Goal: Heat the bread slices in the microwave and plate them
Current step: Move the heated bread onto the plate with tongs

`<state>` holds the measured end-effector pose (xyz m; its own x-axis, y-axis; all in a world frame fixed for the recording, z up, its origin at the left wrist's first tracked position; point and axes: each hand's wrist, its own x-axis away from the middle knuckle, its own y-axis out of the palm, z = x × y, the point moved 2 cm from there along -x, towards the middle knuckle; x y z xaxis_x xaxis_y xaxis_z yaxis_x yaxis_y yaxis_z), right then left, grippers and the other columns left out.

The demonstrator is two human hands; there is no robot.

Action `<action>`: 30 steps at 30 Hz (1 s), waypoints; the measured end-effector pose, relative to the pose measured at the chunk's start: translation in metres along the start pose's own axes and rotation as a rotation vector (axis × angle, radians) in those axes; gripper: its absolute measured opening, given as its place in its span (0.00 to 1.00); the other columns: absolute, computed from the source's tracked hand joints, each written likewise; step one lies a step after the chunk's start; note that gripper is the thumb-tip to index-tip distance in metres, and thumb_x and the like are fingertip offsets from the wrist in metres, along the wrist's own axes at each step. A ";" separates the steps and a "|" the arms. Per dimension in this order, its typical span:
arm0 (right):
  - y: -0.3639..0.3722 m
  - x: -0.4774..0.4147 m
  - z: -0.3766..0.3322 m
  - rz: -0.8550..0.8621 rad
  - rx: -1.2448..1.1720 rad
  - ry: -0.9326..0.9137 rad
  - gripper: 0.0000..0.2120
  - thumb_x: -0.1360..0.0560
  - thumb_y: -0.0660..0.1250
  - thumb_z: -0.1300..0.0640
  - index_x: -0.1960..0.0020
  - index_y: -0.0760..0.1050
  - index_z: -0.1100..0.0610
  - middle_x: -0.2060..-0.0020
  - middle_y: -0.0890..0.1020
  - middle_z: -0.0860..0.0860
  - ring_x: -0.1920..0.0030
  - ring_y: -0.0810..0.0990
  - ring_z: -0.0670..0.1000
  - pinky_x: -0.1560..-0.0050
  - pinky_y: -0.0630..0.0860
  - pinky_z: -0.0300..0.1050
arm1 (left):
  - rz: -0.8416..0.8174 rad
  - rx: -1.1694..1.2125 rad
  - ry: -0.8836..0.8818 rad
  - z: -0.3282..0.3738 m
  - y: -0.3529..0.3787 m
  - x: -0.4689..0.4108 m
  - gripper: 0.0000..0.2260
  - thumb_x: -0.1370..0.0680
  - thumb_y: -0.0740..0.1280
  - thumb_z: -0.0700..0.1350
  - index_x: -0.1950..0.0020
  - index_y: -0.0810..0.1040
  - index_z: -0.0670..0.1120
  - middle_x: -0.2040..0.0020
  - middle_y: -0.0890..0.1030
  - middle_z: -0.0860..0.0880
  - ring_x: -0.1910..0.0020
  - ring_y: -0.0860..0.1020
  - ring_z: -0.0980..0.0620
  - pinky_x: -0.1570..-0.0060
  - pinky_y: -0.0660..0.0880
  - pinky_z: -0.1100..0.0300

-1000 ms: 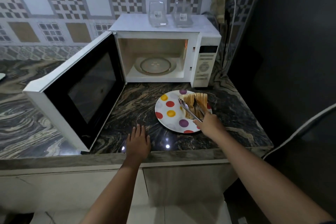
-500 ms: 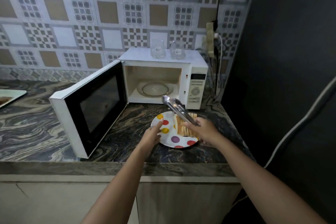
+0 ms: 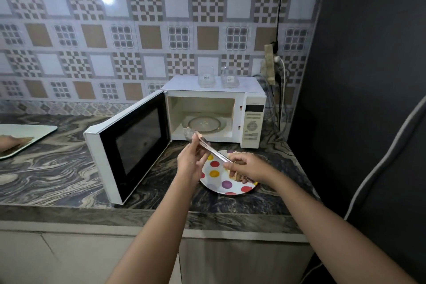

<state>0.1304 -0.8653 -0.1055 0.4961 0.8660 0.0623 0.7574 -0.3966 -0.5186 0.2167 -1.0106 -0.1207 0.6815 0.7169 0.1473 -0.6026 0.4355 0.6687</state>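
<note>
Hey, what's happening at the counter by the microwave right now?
A person holds metal tongs above a spotted plate on the counter: the right hand grips the handle end, the left hand pinches them nearer the tips. Bread slices lie on the plate, mostly hidden by the right hand. The microwave stands with its door wide open and its glass turntable bare.

Two clear glasses (image 3: pixel 205 77) side by side; white tray (image 3: pixel 36 130) far left on marbled counter (image 3: pixel 57 173).
</note>
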 end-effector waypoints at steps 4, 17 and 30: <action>-0.011 -0.001 0.004 0.039 0.048 0.058 0.18 0.28 0.70 0.47 0.46 0.79 0.59 0.58 0.82 0.53 0.62 0.80 0.47 0.60 0.76 0.41 | 0.173 0.144 0.039 0.010 -0.003 -0.001 0.07 0.24 0.68 0.44 0.56 0.78 0.41 0.62 0.79 0.47 0.62 0.78 0.53 0.58 0.80 0.58; -0.010 -0.013 -0.005 0.091 0.093 -0.040 0.09 0.32 0.74 0.47 0.58 0.80 0.51 0.59 0.85 0.54 0.54 0.84 0.57 0.46 0.77 0.58 | 0.219 0.211 0.049 0.011 -0.006 0.004 0.07 0.24 0.68 0.44 0.54 0.77 0.40 0.60 0.79 0.46 0.59 0.79 0.52 0.49 0.79 0.58; 0.022 -0.049 -0.021 0.030 0.231 0.011 0.14 0.23 0.63 0.51 0.45 0.77 0.60 0.65 0.79 0.48 0.70 0.78 0.42 0.70 0.69 0.36 | 0.020 -0.106 0.013 0.016 -0.012 -0.012 0.04 0.25 0.68 0.38 0.58 0.74 0.43 0.62 0.79 0.46 0.67 0.80 0.54 0.62 0.81 0.61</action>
<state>0.1318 -0.9224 -0.1023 0.5223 0.8511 0.0529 0.6261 -0.3407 -0.7014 0.2223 -1.0331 -0.1183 0.6636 0.7329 0.1502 -0.6573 0.4754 0.5848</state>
